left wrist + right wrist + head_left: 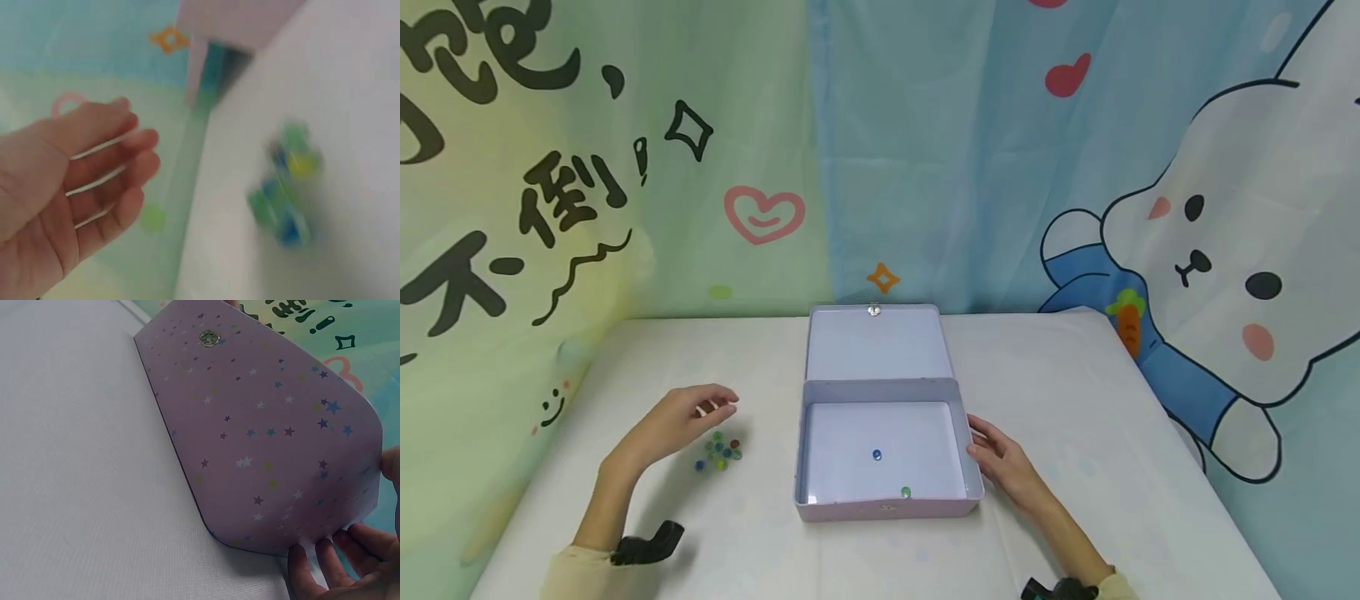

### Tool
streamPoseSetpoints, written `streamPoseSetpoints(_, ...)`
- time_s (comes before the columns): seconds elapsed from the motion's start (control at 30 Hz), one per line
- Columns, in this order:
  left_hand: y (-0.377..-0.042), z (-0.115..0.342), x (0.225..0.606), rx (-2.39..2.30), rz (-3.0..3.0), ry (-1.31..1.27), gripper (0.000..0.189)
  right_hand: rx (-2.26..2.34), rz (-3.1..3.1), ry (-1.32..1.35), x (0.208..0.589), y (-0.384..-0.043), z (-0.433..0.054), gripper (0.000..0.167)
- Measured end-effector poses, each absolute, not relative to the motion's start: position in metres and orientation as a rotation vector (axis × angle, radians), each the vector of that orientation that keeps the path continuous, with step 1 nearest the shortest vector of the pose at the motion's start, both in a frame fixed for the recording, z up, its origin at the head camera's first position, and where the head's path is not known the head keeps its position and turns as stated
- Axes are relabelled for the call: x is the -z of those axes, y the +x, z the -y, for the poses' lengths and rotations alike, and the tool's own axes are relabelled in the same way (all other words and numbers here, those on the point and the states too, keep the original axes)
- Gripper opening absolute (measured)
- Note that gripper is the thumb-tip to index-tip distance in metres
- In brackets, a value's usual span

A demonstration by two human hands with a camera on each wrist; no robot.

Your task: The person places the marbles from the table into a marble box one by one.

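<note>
My left hand hovers over a small cluster of glass marbles, fingers loosely bent and holding nothing. Green, blue, yellow and reddish marbles show blurred in the left wrist view, apart from the left hand. To their right stands a lilac tin box, its lid tipped back. Two marbles lie inside, a blue marble and a green marble. My right hand holds the box's right side, thumb at the rim. In the right wrist view its fingers meet the star-patterned wall.
A white cloth covers the table. Behind it hangs a printed curtain with a cartoon rabbit and lettering. A metal clasp piece sits on the box's front wall. Black camera straps wrap the wrists.
</note>
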State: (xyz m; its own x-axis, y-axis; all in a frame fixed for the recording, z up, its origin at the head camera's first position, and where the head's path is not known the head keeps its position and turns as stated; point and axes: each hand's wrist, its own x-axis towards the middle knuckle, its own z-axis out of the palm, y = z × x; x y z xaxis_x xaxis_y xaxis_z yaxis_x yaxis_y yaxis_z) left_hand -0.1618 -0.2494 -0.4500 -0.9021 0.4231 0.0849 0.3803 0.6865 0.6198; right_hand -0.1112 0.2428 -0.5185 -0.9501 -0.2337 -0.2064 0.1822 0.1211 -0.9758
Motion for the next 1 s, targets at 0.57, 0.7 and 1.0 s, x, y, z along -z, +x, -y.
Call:
streamPoseSetpoints(0.57,-0.101,0.277,0.495,-0.904,-2.978,0.343,0.025,1.901,-2.098,-0.007,0.516,-0.110,-0.243,0.061)
streamPoseSetpoints(0.7,-0.098,0.275,0.499,-0.845,-2.957,0.261,0.027,1.902,-2.102,-0.016,0.517,-0.110,-0.243,0.060)
streamPoseSetpoints(1.0,-0.100,0.273,0.505,-0.762,-3.002,0.234,0.017,1.889,-2.114,-0.015,0.517,-0.110,-0.243,0.060)
